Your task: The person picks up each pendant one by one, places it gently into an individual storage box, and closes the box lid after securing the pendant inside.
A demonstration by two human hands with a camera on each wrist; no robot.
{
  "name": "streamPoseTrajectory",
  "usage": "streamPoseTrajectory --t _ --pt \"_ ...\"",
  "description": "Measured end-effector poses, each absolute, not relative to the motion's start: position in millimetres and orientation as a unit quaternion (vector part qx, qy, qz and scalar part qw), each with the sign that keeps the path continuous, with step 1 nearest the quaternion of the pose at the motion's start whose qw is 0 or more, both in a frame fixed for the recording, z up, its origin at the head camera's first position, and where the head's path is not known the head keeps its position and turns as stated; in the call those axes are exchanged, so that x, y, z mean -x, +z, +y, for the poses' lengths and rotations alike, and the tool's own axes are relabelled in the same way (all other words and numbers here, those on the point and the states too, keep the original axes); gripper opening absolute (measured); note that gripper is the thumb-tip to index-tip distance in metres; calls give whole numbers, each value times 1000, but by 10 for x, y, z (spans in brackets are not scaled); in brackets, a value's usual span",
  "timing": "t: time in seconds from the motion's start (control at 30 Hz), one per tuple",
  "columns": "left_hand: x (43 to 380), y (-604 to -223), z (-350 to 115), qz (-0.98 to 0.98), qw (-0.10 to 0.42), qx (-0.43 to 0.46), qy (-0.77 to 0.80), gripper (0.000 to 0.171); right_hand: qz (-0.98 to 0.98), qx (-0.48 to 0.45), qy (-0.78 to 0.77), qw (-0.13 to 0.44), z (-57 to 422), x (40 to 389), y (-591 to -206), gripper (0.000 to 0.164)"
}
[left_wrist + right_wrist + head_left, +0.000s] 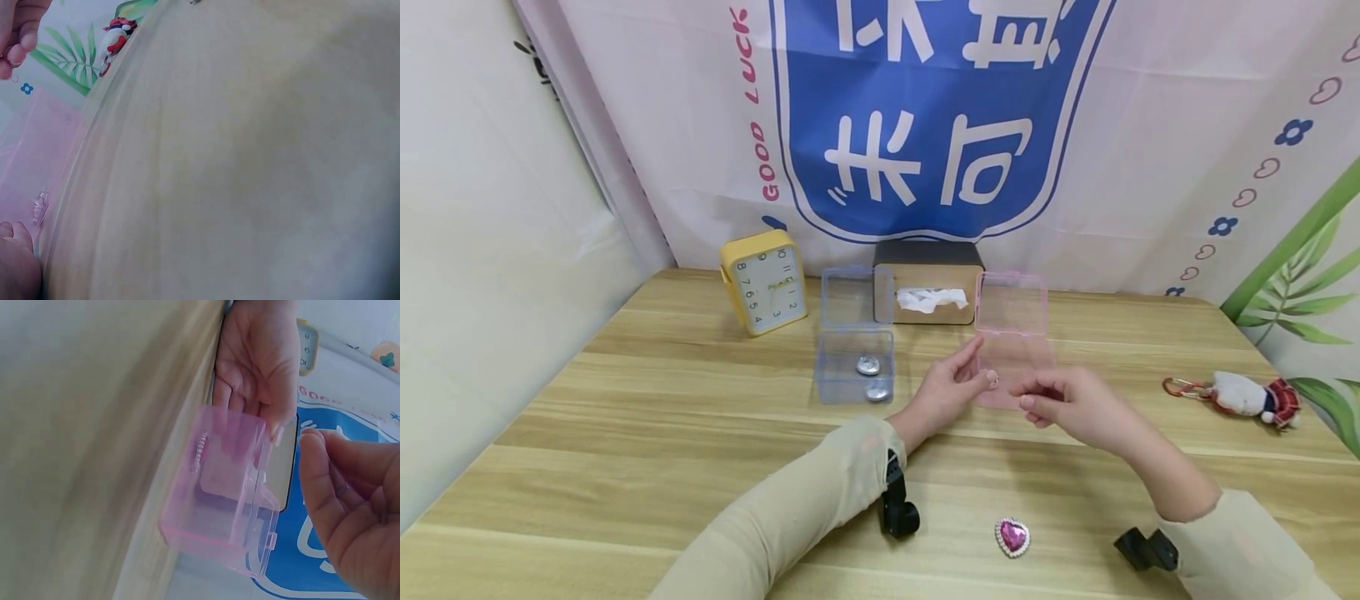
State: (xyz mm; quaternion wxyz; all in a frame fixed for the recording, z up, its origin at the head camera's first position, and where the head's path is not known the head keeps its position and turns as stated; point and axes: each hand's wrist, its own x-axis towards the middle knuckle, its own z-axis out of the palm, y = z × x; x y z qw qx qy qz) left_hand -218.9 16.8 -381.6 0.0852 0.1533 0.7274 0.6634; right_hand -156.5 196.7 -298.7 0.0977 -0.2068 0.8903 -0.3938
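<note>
1. The left hand [946,390] holds the pink box [1015,362] from nine o'clock: its thumb is at the rim and its fingers lie along the outside of the wall.
2. The right hand [1078,406] hangs at the box's four o'clock, thumb and fingertips together, with nothing visible between them.
3. A bead-edged gem [200,452] sits inside the pink box, low against the wall. A heart gem [1012,537] lies on the table [625,467] at the box's six o'clock, well apart from both hands.
4. The blue box [853,392], at nine o'clock beyond the left hand, has its lid raised and contains two silvery gems [868,365].
5. The thin plastic looks light, so a knock from the right hand or a hard press by the left thumb could slide or tip the box. A sleeve drawn back low might sweep the heart gem aside.
6. Pushing the raised lid [1011,304] could strain its hinge or drop it onto fingers.
7. The left thumb and pink glare make the gem inside hard to read from the head; its face is unclear.
8. The left wrist view mostly shows blurred tabletop, with both hands cut off at its edge.
</note>
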Motion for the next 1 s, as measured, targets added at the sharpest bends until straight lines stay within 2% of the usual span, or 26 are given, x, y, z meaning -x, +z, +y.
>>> streamPoseTrajectory --t 0.33,0.67,1.0 --pt "2186 -3825 173 740 82 -149 650 63 889 283 -346 101 1962 1400 -3101 26" --pt "2174 -3794 164 746 79 -146 644 64 861 314 -358 177 1945 1287 -3209 28" --pt "2178 -3806 162 738 87 -142 654 65 835 337 -361 244 1922 1258 -3262 21"
